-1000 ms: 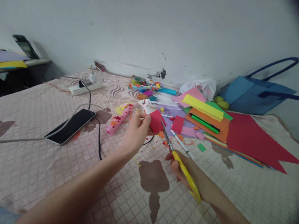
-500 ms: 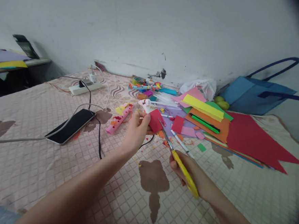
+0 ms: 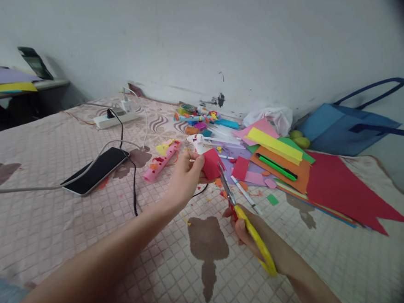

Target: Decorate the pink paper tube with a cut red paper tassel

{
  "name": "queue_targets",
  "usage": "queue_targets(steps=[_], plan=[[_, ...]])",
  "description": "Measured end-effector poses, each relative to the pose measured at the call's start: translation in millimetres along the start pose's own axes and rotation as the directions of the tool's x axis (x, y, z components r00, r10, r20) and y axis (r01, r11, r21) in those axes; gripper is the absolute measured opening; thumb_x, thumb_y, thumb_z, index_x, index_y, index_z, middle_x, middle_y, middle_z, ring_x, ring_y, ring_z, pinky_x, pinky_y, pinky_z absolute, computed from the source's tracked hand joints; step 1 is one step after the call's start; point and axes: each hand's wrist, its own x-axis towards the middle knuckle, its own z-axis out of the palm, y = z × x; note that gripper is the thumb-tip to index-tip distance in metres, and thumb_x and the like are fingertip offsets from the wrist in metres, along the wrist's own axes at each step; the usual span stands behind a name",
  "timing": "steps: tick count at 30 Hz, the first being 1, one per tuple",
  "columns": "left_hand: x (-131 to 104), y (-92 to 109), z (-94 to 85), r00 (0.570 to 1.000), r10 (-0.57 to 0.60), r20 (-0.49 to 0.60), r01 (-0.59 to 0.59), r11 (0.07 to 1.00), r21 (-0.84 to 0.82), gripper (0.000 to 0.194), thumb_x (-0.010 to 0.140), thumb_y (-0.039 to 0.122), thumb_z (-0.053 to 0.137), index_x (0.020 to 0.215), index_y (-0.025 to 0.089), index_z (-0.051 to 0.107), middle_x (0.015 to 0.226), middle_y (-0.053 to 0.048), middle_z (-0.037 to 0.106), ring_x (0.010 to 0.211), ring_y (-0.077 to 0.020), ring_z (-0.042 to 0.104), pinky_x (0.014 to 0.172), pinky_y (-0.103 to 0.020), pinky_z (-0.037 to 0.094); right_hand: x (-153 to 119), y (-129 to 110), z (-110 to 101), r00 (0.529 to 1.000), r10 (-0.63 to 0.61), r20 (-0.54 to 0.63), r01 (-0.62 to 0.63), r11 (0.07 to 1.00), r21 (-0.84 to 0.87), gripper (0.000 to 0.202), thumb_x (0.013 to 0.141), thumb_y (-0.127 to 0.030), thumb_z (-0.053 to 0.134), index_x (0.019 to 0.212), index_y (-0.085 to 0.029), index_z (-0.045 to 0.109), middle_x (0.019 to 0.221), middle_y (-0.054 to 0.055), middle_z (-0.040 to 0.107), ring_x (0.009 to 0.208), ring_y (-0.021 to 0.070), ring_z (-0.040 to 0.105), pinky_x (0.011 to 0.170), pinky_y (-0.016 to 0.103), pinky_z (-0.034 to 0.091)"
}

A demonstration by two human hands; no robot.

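Observation:
Between the thumb and fingers of my left hand [image 3: 187,176] is a small red piece of paper [image 3: 211,163], held up above the table. My right hand [image 3: 254,233] grips scissors with yellow handles [image 3: 255,240]. Their metal blades [image 3: 226,185] point up and away from me, with the tips at the right edge of the red paper. A second red paper piece [image 3: 240,168] lies just beyond, on purple paper. Close to the blades rests a white marker [image 3: 245,194].
Coloured sheets [image 3: 343,188] and a green cutter knife [image 3: 277,167] lie at right, before a blue bag [image 3: 345,127]. A white glue gun [image 3: 197,142] and pink paper roll [image 3: 161,161] lie beyond my left hand. Left are a phone [image 3: 96,170], cables and a power strip [image 3: 115,118].
My right hand and the scissors have shifted slightly down and right, and the yellow handles have turned a little. My left hand and the red paper have barely moved.

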Motion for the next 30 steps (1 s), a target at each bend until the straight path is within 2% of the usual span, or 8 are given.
queue_targets(steps=[5,9,14,19,25,28,30], plan=[[0.6,-0.6,-0.8,1.000,0.005,-0.011,-0.004,1.000,0.011,0.017,0.084,0.029,0.054,0.081,0.019,0.040,0.063,0.002,0.061,0.058,-0.0153,0.066,0.058,-0.032,0.057,2.4,-0.3,2.1,0.999,0.002,-0.044,-0.004,0.999,-0.045,0.047,0.087,-0.063,0.029,0.089,-0.020,0.047,0.072,0.000,0.051,0.056,0.0122,0.049,0.048,0.025,0.044],[0.6,-0.7,-0.6,1.000,0.006,-0.010,-0.005,1.000,0.007,0.016,0.084,0.028,0.053,0.081,0.019,0.040,0.064,0.002,0.061,0.058,-0.0150,0.066,0.058,-0.031,0.057,3.0,1.5,3.4,0.998,0.031,-0.047,-0.034,0.996,-0.078,0.047,0.087,-0.063,0.028,0.088,-0.020,0.047,0.067,0.000,0.048,0.053,0.0123,0.047,0.047,0.025,0.045],[-0.2,-0.7,0.1,1.000,0.012,-0.013,-0.012,1.000,0.000,0.016,0.084,0.027,0.053,0.081,0.019,0.040,0.065,0.002,0.062,0.058,-0.0150,0.067,0.058,-0.030,0.057,2.2,3.3,3.4,0.998,-0.002,-0.056,-0.003,0.996,-0.088,0.042,0.090,-0.059,0.030,0.089,-0.020,0.047,0.074,0.002,0.054,0.058,0.0131,0.051,0.048,0.024,0.044],[0.5,-1.2,0.1,1.000,0.010,-0.019,-0.010,1.000,-0.006,0.018,0.083,0.029,0.055,0.080,0.019,0.040,0.064,0.002,0.061,0.058,-0.0150,0.066,0.057,-0.031,0.057,2.5,-3.8,2.6,0.998,0.008,-0.060,-0.011,0.998,-0.057,0.048,0.086,-0.066,0.030,0.081,-0.021,0.044,0.070,0.001,0.054,0.055,0.0128,0.050,0.045,0.024,0.042],[1.1,-1.1,-0.9,1.000,0.010,-0.011,-0.010,1.000,-0.006,0.019,0.084,0.030,0.055,0.080,0.020,0.040,0.065,0.002,0.061,0.057,-0.0145,0.066,0.057,-0.030,0.057,3.6,-2.9,4.0,0.991,0.124,-0.044,-0.122,0.991,0.054,0.046,0.081,-0.067,0.040,0.077,-0.022,0.043,0.066,-0.001,0.048,0.049,0.0103,0.042,0.040,0.022,0.037],[1.9,-1.4,-1.8,1.000,0.015,-0.014,-0.015,1.000,-0.015,0.019,0.084,0.029,0.055,0.079,0.019,0.040,0.065,0.002,0.060,0.056,-0.0135,0.065,0.057,-0.029,0.057,4.2,1.8,3.9,0.987,0.152,-0.045,-0.149,0.987,0.057,0.042,0.079,-0.064,0.048,0.077,-0.021,0.044,0.061,-0.004,0.045,0.046,0.0098,0.040,0.040,0.022,0.035],[2.0,-1.2,-2.0,1.000,0.017,-0.016,-0.017,1.000,-0.010,0.018,0.085,0.029,0.054,0.079,0.019,0.040,0.065,0.002,0.060,0.055,-0.0136,0.065,0.057,-0.029,0.057,4.3,4.0,3.2,0.987,0.156,-0.038,-0.154,0.986,0.060,0.042,0.080,-0.063,0.046,0.078,-0.021,0.045,0.058,-0.005,0.043,0.044,0.0095,0.039,0.040,0.022,0.035]])
